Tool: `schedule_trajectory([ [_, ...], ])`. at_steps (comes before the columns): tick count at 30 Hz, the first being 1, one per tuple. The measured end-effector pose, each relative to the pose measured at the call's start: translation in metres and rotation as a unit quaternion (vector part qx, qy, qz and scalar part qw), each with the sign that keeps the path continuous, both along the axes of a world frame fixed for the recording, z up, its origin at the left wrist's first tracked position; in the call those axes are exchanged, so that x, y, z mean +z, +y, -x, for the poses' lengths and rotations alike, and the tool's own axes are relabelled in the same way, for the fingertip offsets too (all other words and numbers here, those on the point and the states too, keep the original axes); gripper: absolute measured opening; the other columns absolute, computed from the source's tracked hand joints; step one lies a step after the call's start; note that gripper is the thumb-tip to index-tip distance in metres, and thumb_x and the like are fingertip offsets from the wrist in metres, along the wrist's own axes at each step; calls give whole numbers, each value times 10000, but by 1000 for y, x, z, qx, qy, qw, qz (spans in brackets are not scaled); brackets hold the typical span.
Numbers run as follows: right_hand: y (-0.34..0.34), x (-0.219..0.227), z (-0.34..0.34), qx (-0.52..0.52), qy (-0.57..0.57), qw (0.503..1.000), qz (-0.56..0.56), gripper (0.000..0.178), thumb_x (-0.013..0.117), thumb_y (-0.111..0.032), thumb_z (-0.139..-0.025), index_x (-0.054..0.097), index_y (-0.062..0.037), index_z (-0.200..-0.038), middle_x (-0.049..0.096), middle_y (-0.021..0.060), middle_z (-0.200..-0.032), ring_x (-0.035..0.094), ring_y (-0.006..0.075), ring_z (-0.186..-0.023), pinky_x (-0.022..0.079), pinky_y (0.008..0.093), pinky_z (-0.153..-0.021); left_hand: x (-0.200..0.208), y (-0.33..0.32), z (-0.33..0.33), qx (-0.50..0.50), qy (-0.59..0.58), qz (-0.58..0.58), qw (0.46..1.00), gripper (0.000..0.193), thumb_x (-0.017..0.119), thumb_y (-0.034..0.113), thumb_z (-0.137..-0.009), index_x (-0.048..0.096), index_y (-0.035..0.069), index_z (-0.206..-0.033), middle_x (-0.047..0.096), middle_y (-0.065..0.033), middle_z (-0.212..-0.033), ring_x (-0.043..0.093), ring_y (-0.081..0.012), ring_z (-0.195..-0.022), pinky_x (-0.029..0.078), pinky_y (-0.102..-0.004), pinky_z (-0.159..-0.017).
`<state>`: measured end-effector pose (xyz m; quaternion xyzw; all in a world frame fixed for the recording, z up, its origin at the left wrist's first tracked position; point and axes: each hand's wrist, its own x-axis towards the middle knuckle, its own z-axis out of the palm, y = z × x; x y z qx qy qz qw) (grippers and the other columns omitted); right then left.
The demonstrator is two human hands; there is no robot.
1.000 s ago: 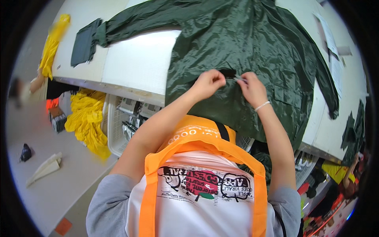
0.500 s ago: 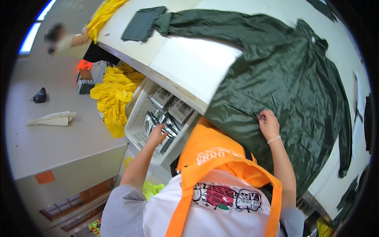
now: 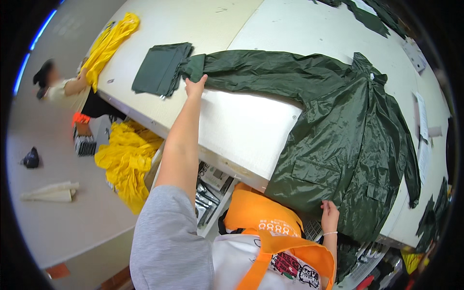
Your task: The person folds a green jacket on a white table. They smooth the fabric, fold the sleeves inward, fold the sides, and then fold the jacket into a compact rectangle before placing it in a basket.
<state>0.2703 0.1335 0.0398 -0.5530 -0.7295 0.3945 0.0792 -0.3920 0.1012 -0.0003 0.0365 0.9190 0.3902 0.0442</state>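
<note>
A dark green raincoat (image 3: 328,145) lies spread on the white table, one sleeve stretched out to the left. My left hand (image 3: 195,87) reaches to the end of that sleeve, its fingers closed on the cuff (image 3: 193,67). Just beyond the cuff rests a stack of folded dark green pieces (image 3: 159,70), which the cuff touches. Near the raincoat's lower hem, my right hand (image 3: 330,216) has its fingertips pinched together over the fabric. What lies between those fingertips is too small to make out.
Below the table edge, a white crate (image 3: 220,210) holds packets, partly hidden by my left arm. Yellow garments (image 3: 128,162) hang beside it. At the far left a person's hand (image 3: 83,79) holds yellow cloth (image 3: 113,46). Dark green scraps (image 3: 367,19) lie at the back.
My left hand has gone from above the crate to the sleeve cuff. My right hand has drawn toward me, down to the hem. The view has shifted, and the raincoat's front lies flatter.
</note>
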Motion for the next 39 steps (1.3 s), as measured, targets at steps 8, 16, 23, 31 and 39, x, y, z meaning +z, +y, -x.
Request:
schedule_trajectory([
  [8,-27,22,14,-127,54,990,39,193,529,-141,-938,625,19,-987,651,70,-788,553,123,-605,428,242,-577,40,57,-36,-141,257,-266,919,162,585,-79,-709,587,20,-837,564,-117,-1056,544,-256,-1007,497,-350,-744],
  [16,45,108,89,-197,465,844,182,393,464,-251,-979,462,-14,-1292,628,120,-1116,306,5,-437,241,167,-387,136,7,-262,-652,381,-395,523,168,669,-33,-651,574,26,-776,571,-141,-1135,578,-321,-993,519,-376,-801],
  [23,10,65,114,31,336,915,223,518,672,-46,-816,490,-25,-1300,584,52,-1200,489,26,-921,417,161,-756,80,-68,-321,-630,150,-322,690,225,671,-27,-665,562,59,-841,546,-145,-1164,544,-332,-1037,473,-392,-865],
  [31,-30,52,160,105,284,935,184,317,740,-39,-746,620,-21,-1038,586,-34,-895,389,18,-642,345,171,-568,61,-107,-336,-456,-109,-213,857,232,603,-19,-775,589,-13,-1006,549,-137,-1105,512,-193,-995,414,-300,-870],
  [39,-38,58,169,161,285,942,76,191,738,-33,-731,624,-11,-884,569,-40,-777,372,38,-579,341,191,-528,68,-120,-339,-412,-288,-401,766,243,447,76,-903,560,-27,-1091,601,-70,-1072,552,-145,-978,397,-249,-895],
])
